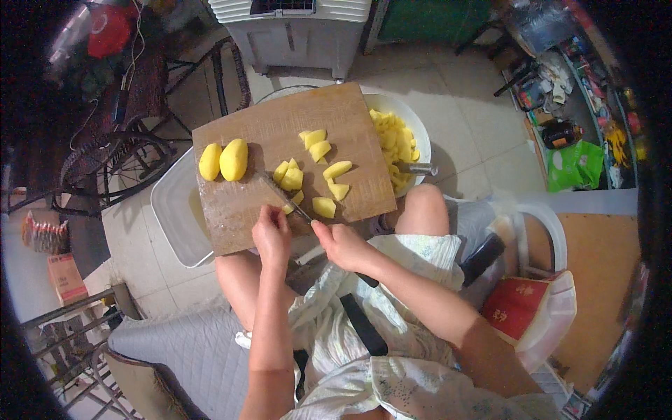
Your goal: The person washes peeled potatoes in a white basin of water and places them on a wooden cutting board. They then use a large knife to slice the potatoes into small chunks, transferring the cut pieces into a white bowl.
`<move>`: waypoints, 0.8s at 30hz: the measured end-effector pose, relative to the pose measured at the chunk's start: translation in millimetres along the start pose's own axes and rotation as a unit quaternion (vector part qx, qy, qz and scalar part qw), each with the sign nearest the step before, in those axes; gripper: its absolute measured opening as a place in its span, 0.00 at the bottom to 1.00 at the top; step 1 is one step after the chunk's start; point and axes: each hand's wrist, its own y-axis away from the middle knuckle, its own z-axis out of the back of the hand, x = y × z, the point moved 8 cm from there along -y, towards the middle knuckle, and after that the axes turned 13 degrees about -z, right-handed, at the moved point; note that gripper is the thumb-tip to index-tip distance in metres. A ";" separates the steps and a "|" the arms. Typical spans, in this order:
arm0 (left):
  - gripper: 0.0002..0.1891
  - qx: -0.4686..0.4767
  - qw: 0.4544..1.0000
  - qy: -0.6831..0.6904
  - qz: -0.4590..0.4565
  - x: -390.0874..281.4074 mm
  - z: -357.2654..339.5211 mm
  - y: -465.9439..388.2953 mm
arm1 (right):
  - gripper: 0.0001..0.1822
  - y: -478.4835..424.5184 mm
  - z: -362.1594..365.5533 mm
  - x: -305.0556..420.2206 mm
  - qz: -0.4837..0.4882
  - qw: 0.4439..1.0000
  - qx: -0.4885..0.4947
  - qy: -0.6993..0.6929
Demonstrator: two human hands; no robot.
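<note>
My right hand [344,247] grips the dark handle of a kitchen knife [283,195], its blade angled across the wooden cutting board [252,218]. At the board's near edge, the curled fingers of my left hand [272,236] pinch a small yellow potato piece [288,209] beside the blade. Another cut piece [298,198] lies on the blade's other side. Just beyond the knife sits a cluster of potato chunks [291,178]. More chunks [318,145] are scattered to the right. Two whole peeled potatoes [233,160] rest at the board's left side.
Under the board's right side stands a white basin [424,134] of cut potatoes, with a metal handle [417,168] poking out. A white plastic tub [176,210] is under the left side. Beyond stand a grey air cooler [310,47] and, at right, a cluttered shelf [593,94].
</note>
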 end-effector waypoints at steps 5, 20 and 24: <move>0.03 -0.013 1.000 0.014 0.005 0.5 0.0 0.8 | 0.33 -5.4 -3.7 -19.7 -0.080 0.973 0.101 -0.190; 0.16 -0.023 0.976 -0.124 -0.180 -55.5 -18.4 13.9 | 0.30 -17.9 80.3 -38.8 -0.075 0.950 0.018 -0.302; 0.13 -0.002 0.981 -0.118 -0.153 -47.0 -25.4 7.2 | 0.29 -15.7 105.6 -41.7 -0.065 0.948 0.016 -0.312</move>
